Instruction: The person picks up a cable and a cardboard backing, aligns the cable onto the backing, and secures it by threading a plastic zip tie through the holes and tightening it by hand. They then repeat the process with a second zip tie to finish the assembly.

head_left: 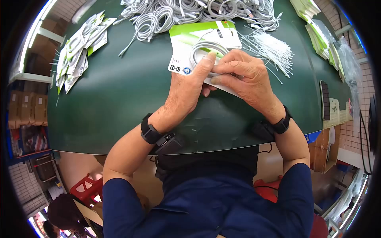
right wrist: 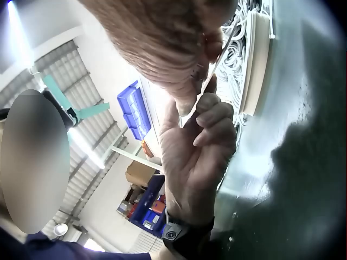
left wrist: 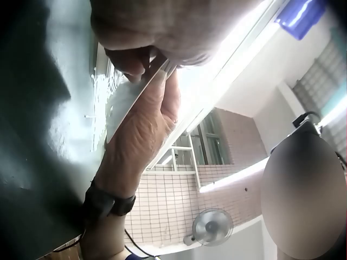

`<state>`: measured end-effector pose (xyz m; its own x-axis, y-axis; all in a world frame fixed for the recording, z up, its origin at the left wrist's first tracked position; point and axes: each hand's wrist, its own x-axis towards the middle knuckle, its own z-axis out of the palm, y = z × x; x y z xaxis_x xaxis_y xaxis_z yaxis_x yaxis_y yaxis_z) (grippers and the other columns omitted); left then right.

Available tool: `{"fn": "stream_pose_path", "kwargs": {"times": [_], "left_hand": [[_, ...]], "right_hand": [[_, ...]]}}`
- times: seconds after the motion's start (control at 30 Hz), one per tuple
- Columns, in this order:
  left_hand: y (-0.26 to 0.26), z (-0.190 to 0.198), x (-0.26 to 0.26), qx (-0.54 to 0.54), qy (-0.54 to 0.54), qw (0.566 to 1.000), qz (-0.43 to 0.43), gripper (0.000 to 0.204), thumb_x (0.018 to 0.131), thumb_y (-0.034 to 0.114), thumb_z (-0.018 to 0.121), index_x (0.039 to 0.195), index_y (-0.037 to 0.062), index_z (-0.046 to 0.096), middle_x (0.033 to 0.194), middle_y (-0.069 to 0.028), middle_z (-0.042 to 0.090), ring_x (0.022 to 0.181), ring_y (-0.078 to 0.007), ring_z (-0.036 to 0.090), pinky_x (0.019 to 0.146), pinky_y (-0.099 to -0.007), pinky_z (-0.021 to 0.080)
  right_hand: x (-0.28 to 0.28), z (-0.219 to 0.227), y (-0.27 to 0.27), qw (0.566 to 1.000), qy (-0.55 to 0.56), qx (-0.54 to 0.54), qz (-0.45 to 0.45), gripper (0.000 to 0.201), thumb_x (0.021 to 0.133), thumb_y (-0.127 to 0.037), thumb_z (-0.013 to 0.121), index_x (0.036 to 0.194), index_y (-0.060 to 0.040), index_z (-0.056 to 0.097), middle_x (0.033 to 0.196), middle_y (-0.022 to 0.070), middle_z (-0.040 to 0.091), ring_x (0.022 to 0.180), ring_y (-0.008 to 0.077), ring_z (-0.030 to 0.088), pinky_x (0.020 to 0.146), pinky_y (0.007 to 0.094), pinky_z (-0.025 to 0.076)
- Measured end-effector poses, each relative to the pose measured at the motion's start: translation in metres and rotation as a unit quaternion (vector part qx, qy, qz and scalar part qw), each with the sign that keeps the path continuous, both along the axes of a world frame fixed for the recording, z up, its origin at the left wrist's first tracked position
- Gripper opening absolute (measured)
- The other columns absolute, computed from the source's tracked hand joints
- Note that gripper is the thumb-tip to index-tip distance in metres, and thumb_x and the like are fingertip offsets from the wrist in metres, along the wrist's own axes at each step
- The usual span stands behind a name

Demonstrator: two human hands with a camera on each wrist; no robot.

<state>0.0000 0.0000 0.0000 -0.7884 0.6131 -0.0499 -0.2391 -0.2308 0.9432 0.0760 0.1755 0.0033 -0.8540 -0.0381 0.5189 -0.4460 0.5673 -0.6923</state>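
Note:
A white and green card with a coiled grey cable on its face is held above the table in the head view. The left hand grips the card's lower left, thumb on the coil and fingers behind. From the right, the right hand pinches at the coil's lower edge with thumb and fingers; what lies between those fingertips is hidden. Seen edge-on in the left wrist view, the card lies between the hands, the right hand beyond it. The right wrist view shows the left hand curled at the card's edge.
Grey coiled cables are heaped at the table's far side. Carded cables lie at the left, white ties right of the card, and stacked green-white cards at the far right. A dark block sits near the right edge.

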Motion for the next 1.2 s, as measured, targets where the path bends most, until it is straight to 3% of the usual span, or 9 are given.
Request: {"fn": "stream_pose_path", "kwargs": {"times": [0.07, 0.27, 0.37, 0.5, 0.7, 0.8, 1.0, 1.2], "left_hand": [[0.001, 0.006, 0.006, -0.029, -0.017, 0.999, 0.015, 0.033, 0.102, 0.028, 0.066, 0.125, 0.0054, 0.059, 0.093, -0.0025, 0.066, 0.062, -0.0052, 0.058, 0.046, -0.0193, 0.041], [-0.004, -0.012, -0.004, -0.001, 0.030, 0.999, 0.039, 0.027, 0.101, 0.023, 0.063, 0.121, 0.0033, 0.061, 0.090, -0.0023, 0.065, 0.059, -0.0044, 0.055, 0.044, -0.0197, 0.040], [-0.004, -0.009, -0.003, 0.008, 0.020, 0.997, 0.070, 0.023, 0.097, 0.014, 0.060, 0.113, -0.0034, 0.060, 0.085, -0.0055, 0.065, 0.057, -0.0089, 0.059, 0.044, -0.0240, 0.047], [-0.006, -0.010, -0.004, -0.003, 0.019, 0.998, 0.057, 0.027, 0.101, 0.025, 0.064, 0.116, 0.0024, 0.063, 0.087, -0.0026, 0.066, 0.057, -0.0047, 0.054, 0.044, -0.0203, 0.040], [-0.010, -0.014, -0.007, -0.005, 0.033, 0.998, 0.047, 0.029, 0.101, 0.027, 0.063, 0.115, 0.0019, 0.063, 0.087, -0.0029, 0.066, 0.056, -0.0052, 0.054, 0.044, -0.0202, 0.039], [-0.011, -0.013, -0.008, 0.001, 0.014, 0.998, 0.054, 0.026, 0.097, 0.018, 0.061, 0.106, -0.0067, 0.062, 0.081, -0.0077, 0.068, 0.056, -0.0116, 0.062, 0.046, -0.0261, 0.049], [-0.014, -0.005, -0.008, -0.029, 0.055, 0.997, 0.045, 0.025, 0.097, 0.018, 0.060, 0.104, -0.0066, 0.062, 0.079, -0.0073, 0.068, 0.054, -0.0116, 0.061, 0.045, -0.0265, 0.049], [-0.012, -0.015, -0.010, -0.009, 0.023, 0.998, 0.053, 0.023, 0.096, 0.016, 0.062, 0.104, -0.0055, 0.062, 0.080, -0.0073, 0.068, 0.055, -0.0113, 0.062, 0.044, -0.0260, 0.049]], "right_hand": [[0.006, 0.005, -0.002, 1.000, -0.014, -0.004, -0.010, 0.024, 0.081, -0.008, 0.088, 0.104, -0.0076, 0.081, 0.094, 0.0062, 0.073, 0.081, 0.0163, 0.069, 0.071, 0.0281, 0.056], [-0.002, 0.004, -0.008, 1.000, 0.000, 0.004, 0.007, 0.024, 0.080, -0.006, 0.087, 0.103, -0.0049, 0.080, 0.097, 0.0083, 0.075, 0.083, 0.0174, 0.072, 0.071, 0.0283, 0.058], [-0.002, 0.006, -0.008, 0.999, 0.006, 0.031, 0.005, 0.023, 0.080, -0.003, 0.085, 0.103, -0.0043, 0.080, 0.099, 0.0098, 0.076, 0.084, 0.0182, 0.073, 0.072, 0.0290, 0.060], [0.000, 0.010, -0.013, 0.999, -0.008, 0.037, -0.011, 0.024, 0.078, -0.001, 0.084, 0.102, -0.0039, 0.080, 0.097, 0.0101, 0.077, 0.079, 0.0190, 0.073, 0.070, 0.0289, 0.059], [0.002, 0.009, -0.018, 0.999, -0.044, 0.008, -0.011, 0.022, 0.079, -0.002, 0.085, 0.100, -0.0036, 0.080, 0.096, 0.0071, 0.077, 0.074, 0.0142, 0.070, 0.067, 0.0260, 0.056], [0.003, 0.009, -0.021, 0.998, -0.062, -0.008, -0.021, 0.021, 0.080, -0.002, 0.085, 0.100, -0.0037, 0.080, 0.093, 0.0054, 0.076, 0.073, 0.0121, 0.068, 0.068, 0.0254, 0.054], [0.001, 0.014, -0.019, 0.997, -0.070, 0.020, -0.005, 0.019, 0.081, 0.002, 0.081, 0.100, -0.0023, 0.076, 0.091, 0.0046, 0.074, 0.074, 0.0128, 0.068, 0.069, 0.0268, 0.054], [0.002, 0.013, -0.021, 0.997, -0.077, 0.023, -0.007, 0.017, 0.082, 0.004, 0.078, 0.097, -0.0014, 0.072, 0.092, 0.0063, 0.072, 0.076, 0.0159, 0.069, 0.071, 0.0285, 0.056]]}}
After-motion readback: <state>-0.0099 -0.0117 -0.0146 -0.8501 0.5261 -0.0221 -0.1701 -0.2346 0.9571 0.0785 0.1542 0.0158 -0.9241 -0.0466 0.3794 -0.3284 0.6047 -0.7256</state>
